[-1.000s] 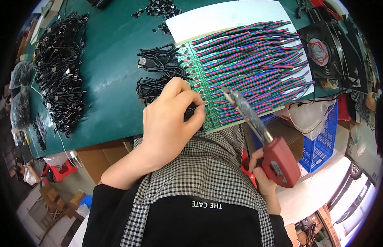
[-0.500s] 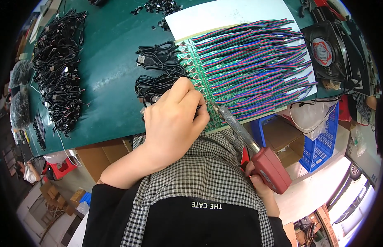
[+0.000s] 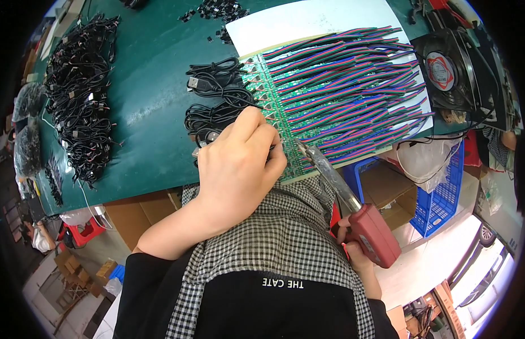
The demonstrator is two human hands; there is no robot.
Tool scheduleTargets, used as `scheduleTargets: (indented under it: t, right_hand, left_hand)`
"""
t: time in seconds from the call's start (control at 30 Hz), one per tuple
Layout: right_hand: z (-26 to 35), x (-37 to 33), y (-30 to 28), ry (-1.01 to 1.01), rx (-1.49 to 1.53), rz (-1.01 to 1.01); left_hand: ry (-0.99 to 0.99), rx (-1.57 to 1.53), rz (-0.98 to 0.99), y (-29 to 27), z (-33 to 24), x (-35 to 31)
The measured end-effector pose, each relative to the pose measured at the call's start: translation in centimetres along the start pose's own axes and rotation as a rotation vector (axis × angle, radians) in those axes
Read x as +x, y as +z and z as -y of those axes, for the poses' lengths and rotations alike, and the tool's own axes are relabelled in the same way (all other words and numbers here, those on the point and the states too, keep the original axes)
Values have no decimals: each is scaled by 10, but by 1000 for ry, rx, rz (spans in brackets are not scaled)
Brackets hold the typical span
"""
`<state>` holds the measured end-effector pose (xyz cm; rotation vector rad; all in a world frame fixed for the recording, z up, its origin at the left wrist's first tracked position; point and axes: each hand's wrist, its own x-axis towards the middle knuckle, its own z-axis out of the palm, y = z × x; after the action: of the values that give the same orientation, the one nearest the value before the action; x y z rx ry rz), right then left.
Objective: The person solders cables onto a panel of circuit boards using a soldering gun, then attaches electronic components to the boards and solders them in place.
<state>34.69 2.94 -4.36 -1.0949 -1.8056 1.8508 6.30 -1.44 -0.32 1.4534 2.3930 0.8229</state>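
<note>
Relative to the head frame half a second earlier, the soldering iron (image 3: 333, 179) has shifted slightly to the right; the left hand (image 3: 240, 161) has kept its position. Effect on the work in hand: the iron's tip now appears drawn clear of the left fingertips, but remains near them over the circuit board panel (image 3: 293, 161). Contact between tip and board cannot be confirmed.

Head view, hands. The left hand's fingers (image 3: 268, 134) are bent, with thumb and index close together at the panel's left edge. Whatever they may grip is hidden; it cannot be told. The right hand (image 3: 359, 259) is closed around the iron's red handle, below and to the right of the panel.

Head view, surroundings. The panel lies on the near part of the table (image 3: 149, 85), partly over a white sheet (image 3: 313, 20). Coiled black cables (image 3: 211, 113) crowd its left edge; multicoloured wires (image 3: 353, 79) cover most of its right portion. A long pile of cables (image 3: 84, 96) lies at far left, small black parts (image 3: 220, 11) at the far side, and a fan (image 3: 440, 70) at right.

Obstructions: the left hand hides the nearest coils and part of the panel's edge.
</note>
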Motion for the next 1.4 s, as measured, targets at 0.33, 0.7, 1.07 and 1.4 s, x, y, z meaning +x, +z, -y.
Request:
scheduleTargets:
  t: [0.33,0.7,1.07,1.4]
  right_hand:
    - [25,17,15,23,371,-46]
    - [18,10,5,85,288,1]
    - [23,13,9,105,394,-39]
    - [15,8,8,114,411,-42]
  left_hand:
    - [67,-68,-37,0,8,1]
    - [-56,-263,195,-19,6,15]
    - [28,-185,285,-20,10,18]
    - [-19,-192,314,-24,5,20]
